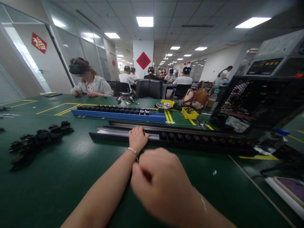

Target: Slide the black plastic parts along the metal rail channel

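Across the green bench [95, 183] lies a long black rail [114, 136], round black parts [187, 138] lined along its right portion. Beyond it sits a shorter blue rail [118, 116]. The blurred right hand [161, 177] is curled closed, its contents hidden. The left hand [138, 139] touches the black rail, fingers bent; I cannot tell whether it grips.

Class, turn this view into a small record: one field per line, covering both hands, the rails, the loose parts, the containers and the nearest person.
left hand: on the black rail; hand
right hand: curled, nearer the camera; grip contents hidden; hand
black rail: row of round parts right of left hand
blue rail: beyond black rail, dark parts along it
loose parts: black, clustered at left on green table
containers: metal dish, yellow bin
person: seated across, at left
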Motion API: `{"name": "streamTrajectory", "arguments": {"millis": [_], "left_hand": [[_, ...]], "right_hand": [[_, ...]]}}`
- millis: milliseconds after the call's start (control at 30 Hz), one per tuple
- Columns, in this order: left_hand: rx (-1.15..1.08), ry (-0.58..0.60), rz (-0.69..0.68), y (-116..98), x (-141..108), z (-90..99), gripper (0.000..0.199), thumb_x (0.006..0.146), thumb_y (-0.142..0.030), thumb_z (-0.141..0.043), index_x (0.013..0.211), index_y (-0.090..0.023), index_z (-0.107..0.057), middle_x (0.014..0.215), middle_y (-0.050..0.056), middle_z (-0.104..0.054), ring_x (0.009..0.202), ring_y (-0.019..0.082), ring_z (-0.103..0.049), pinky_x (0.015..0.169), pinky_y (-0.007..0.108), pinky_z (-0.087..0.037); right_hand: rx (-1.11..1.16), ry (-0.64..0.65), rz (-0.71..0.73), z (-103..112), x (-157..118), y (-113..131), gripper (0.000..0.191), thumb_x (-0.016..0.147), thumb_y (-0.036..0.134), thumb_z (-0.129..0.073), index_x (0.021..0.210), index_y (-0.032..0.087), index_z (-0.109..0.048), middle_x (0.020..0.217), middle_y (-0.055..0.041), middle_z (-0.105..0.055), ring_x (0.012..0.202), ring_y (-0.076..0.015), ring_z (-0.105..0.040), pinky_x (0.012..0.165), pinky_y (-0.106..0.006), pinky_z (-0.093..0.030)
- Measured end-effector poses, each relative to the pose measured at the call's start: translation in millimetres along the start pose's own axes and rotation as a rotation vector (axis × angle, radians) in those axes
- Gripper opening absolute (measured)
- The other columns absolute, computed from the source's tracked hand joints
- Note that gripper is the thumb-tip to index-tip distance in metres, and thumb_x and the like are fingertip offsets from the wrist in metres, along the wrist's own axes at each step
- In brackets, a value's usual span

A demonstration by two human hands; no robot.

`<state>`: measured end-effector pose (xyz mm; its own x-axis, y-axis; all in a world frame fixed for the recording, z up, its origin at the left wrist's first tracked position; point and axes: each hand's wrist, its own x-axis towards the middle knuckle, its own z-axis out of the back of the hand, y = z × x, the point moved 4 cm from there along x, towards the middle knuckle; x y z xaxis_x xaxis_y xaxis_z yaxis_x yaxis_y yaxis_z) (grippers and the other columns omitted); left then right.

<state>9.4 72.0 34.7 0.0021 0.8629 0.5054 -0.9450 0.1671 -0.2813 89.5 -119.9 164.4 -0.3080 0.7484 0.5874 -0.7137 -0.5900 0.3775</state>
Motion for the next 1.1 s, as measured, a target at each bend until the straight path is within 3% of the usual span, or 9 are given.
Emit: {"name": "streamTrajectory", "arguments": {"millis": [100,167,233,333,433,633,1100], "left_hand": [[0.007,-0.001,-0.01,1.5,0.2,1.6,0.019,0.079,-0.028,-0.047,0.094,-0.02,-0.056,0.098,0.007,-0.062,0.098,0.024,-0.052,0.088,0.038,-0.034],[0.022,-0.028,-0.017,2.8,0.6,1.7,0.019,0.079,-0.029,-0.048,0.093,-0.021,-0.056,0.097,0.007,-0.063,0.097,0.024,-0.052,0.087,0.039,-0.034],[0.029,-0.048,-0.024,3.7,1.3,0.5,0.019,0.078,-0.03,-0.048,0.093,-0.021,-0.056,0.096,0.006,-0.063,0.097,0.024,-0.053,0.088,0.039,-0.034],[0.034,-0.055,-0.034,4.5,2.6,-1.5,0.018,0.077,-0.03,-0.049,0.091,-0.021,-0.057,0.095,0.006,-0.063,0.096,0.024,-0.053,0.088,0.039,-0.034],[0.039,-0.053,-0.021,7.3,4.1,-1.3,0.017,0.077,-0.029,-0.049,0.089,-0.021,-0.057,0.095,0.006,-0.063,0.096,0.024,-0.053,0.087,0.039,-0.035],[0.088,-0.038,0.039,17.4,7.2,1.1,0.015,0.077,-0.028,-0.048,0.087,-0.022,-0.057,0.095,0.006,-0.062,0.096,0.024,-0.053,0.086,0.038,-0.035],[0.066,-0.049,0.027,18.5,7.7,1.0,0.016,0.078,-0.027,-0.045,0.086,-0.021,-0.058,0.094,0.008,-0.06,0.096,0.025,-0.051,0.083,0.039,-0.036]], "right_hand": [[-0.265,-0.134,-0.134,-37.6,22.9,-71.8,0.021,0.084,0.028,-0.043,0.077,0.019,-0.062,0.081,-0.0065,-0.063,0.081,-0.0192,-0.054,0.076,-0.034,-0.041],[-0.375,-0.185,-0.181,-57.4,22.4,-116.0,0.026,0.083,0.03,-0.046,0.099,0.017,-0.061,0.109,-0.0112,-0.06,0.104,-0.0242,-0.049,0.092,-0.04,-0.036],[-0.457,-0.159,-0.211,-72.8,14.1,-150.2,0.036,0.085,0.032,-0.045,0.116,0.02,-0.056,0.126,-0.0116,-0.052,0.119,-0.0272,-0.041,0.102,-0.047,-0.027],[-0.524,-0.024,-0.203,-89.0,0.2,-179.2,0.042,0.086,0.037,-0.043,0.126,0.027,-0.049,0.137,-0.0078,-0.044,0.129,-0.0286,-0.031,0.104,-0.056,-0.02],[-0.545,0.042,-0.195,-95.4,-5.5,-189.5,0.04,0.084,0.039,-0.046,0.124,0.03,-0.051,0.14,-0.0058,-0.04,0.129,-0.0279,-0.03,0.104,-0.058,-0.019],[-0.558,0.012,-0.169,-96.8,-3.7,-190.3,0.036,0.079,0.03,-0.054,0.114,0.03,-0.058,0.14,-0.0055,-0.041,0.129,-0.0276,-0.031,0.104,-0.059,-0.019],[-0.551,0.008,-0.18,-94.7,-4.6,-189.0,0.034,0.078,0.024,-0.055,0.111,0.033,-0.06,0.138,-0.0035,-0.042,0.128,-0.0257,-0.033,0.105,-0.057,-0.019]]}}
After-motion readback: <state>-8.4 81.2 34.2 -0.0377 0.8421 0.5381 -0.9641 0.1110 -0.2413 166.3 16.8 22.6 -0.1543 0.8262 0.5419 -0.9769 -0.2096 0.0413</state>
